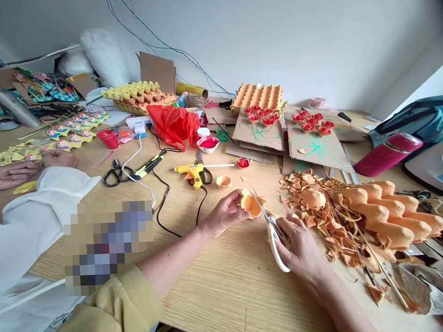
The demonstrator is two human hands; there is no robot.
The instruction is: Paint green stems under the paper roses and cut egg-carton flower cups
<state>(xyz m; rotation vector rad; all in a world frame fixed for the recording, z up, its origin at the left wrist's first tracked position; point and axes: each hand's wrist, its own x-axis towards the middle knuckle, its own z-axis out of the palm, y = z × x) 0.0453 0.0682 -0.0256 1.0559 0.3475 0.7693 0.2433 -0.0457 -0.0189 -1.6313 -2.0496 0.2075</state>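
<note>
Near the middle of the table, my left hand (227, 214) pinches an orange egg-carton cup (251, 204) with a ragged rim. My right hand (302, 245) is closed around the white-handled scissors (275, 247), whose open blades lie at the cup's right edge. Another orange cup (223, 181) rests on the wood just beyond my left hand, and a small red flower (243, 162) sits behind it. To the right, cut orange scraps (330, 229) are heaped beside an orange egg carton (385, 210).
A yellow glue gun (194, 174), black scissors (114, 175) and a bowl of red paint (208, 144) lie beyond my left arm. Red flowers stand on cardboard (316, 149) at the back. A pink bottle (388, 154) is right; another person's hands (34, 167) are left.
</note>
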